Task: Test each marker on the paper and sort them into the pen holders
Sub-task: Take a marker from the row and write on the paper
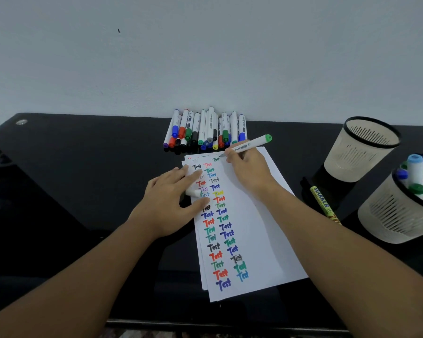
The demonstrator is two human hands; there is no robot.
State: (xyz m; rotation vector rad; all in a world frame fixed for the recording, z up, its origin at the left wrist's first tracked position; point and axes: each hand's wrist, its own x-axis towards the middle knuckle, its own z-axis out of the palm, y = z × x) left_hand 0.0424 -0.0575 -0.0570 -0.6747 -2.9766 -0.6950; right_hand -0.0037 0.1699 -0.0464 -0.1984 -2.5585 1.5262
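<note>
A stack of white paper point(259, 235) lies on the black table, covered with two columns of coloured "Test" words. My right hand point(248, 170) grips a white marker with a green end point(253, 143), its tip touching the paper's top edge. My left hand point(171, 198) rests flat on the paper's left side, with a white marker cap point(193, 192) under its fingers. A pile of several capped markers point(205, 130) lies against the wall. Two beige pen holders stand at the right: the far one point(362, 147) looks empty, the near one point(398, 215) holds several markers.
A yellow-green marker labelled "MARKER" point(324, 204) lies on the table between the paper and the holders. The glossy black table point(83, 179) ends at a pale wall behind the marker pile. A round metal fitting point(21, 122) sits at the table's far left corner.
</note>
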